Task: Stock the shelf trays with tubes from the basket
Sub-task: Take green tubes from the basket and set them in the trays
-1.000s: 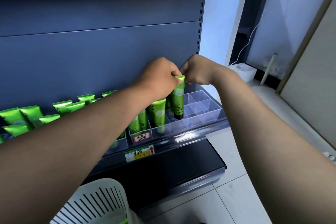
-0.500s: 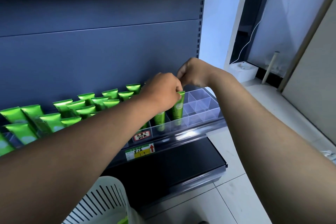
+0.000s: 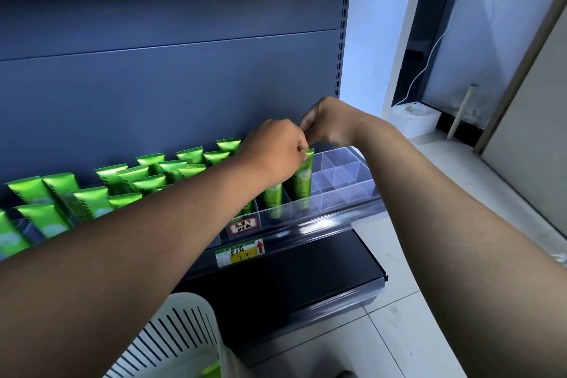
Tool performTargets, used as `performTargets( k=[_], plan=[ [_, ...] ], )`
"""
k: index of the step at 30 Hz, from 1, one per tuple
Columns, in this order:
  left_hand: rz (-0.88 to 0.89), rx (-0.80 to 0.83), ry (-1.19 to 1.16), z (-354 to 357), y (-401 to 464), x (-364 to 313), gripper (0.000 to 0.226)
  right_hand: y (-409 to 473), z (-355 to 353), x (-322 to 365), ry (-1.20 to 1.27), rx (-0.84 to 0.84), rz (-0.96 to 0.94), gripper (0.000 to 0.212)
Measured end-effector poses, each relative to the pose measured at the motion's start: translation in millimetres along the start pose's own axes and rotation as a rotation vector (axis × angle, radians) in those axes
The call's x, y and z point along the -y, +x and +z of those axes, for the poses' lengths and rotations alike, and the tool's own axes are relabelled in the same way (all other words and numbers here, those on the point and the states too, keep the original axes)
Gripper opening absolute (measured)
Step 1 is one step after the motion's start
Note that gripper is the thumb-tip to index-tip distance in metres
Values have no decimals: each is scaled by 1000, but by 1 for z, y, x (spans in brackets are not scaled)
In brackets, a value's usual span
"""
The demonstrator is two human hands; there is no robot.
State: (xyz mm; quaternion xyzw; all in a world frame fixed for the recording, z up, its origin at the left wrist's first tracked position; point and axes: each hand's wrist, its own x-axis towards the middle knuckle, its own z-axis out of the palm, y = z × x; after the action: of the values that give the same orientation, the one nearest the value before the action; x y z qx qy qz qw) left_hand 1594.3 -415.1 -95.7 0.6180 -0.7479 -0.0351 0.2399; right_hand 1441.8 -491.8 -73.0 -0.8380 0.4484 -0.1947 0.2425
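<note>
Green tube [image 3: 303, 178] stands upright in the clear tray [image 3: 343, 181], beside its bare compartments. Left hand [image 3: 273, 153] pinches the tube's top edge; right hand [image 3: 326, 126], fingers curled, sits just behind, grip unclear. Roughly fifteen tubes fill the tray leftward. White basket [image 3: 184, 337] sits below.

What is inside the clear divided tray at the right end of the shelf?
The clear tray holds upright green tubes in its left compartments; the right ones show nothing inside. The left hand covers the compartments behind it.

left hand [image 3: 273, 152] — bare | right hand [image 3: 329, 123] — bare | forearms unsleeved
</note>
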Motion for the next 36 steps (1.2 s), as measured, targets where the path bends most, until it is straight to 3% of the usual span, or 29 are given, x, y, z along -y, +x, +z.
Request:
performTargets(
  k=[22, 30, 36],
  plan=[
    [38, -44, 11, -30, -14, 7, 13, 1, -12, 6, 8, 74, 48, 19],
    [29, 31, 40, -80, -106, 44, 16, -13, -29, 49, -292, 21, -11, 13],
    [1, 95, 24, -100, -194, 90, 10, -32, 1, 105, -299, 106, -134, 8]
  ],
)
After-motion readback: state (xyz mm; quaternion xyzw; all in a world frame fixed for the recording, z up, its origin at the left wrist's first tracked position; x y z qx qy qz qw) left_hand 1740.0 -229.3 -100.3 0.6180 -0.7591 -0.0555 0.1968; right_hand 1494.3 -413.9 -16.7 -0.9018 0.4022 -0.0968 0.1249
